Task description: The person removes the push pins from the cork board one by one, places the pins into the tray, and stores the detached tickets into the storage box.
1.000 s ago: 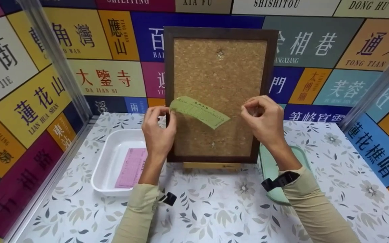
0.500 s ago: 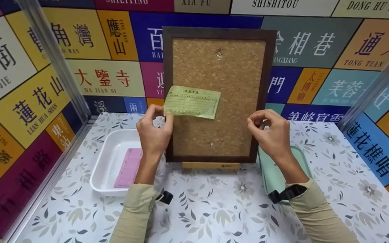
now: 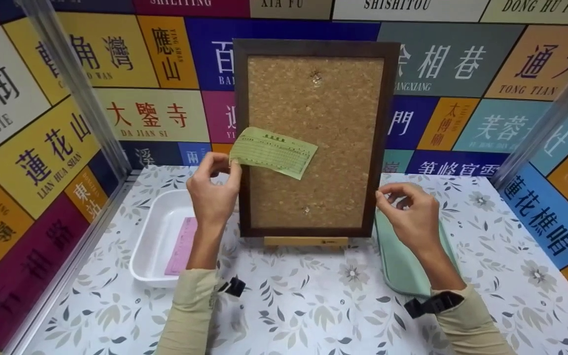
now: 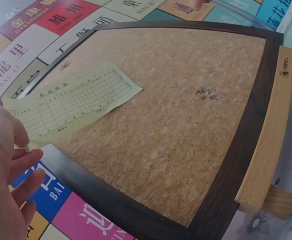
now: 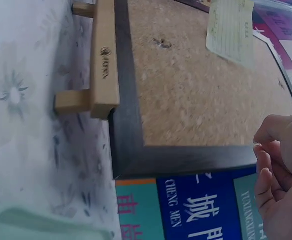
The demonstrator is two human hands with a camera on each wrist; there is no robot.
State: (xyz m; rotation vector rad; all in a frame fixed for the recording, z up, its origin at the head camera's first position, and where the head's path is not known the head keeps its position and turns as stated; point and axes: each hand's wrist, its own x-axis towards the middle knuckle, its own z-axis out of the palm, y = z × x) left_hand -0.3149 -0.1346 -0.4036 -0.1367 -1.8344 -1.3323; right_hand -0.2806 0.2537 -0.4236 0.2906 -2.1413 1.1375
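Note:
In the head view my left hand pinches the left end of a green printed slip, thumb and index finger on its lower corner. The slip tilts down to the right in front of a framed cork board. My right hand is beside the board's lower right edge, thumb and index fingertips together. A tiny pale object shows at the right fingertips in the right wrist view, too small to identify. Small marks or clear pins, unclear which, show at the board's top and bottom.
The board stands on a wooden easel. At left, a white tray holds a pink slip, partly hidden by my left arm. A green tray lies under my right hand. Lettered panels enclose the floral-patterned table.
My right hand has moved down and right, away from the slip toward the green tray. My left hand has shifted slightly left with the slip, which swung up, then tilted down again.

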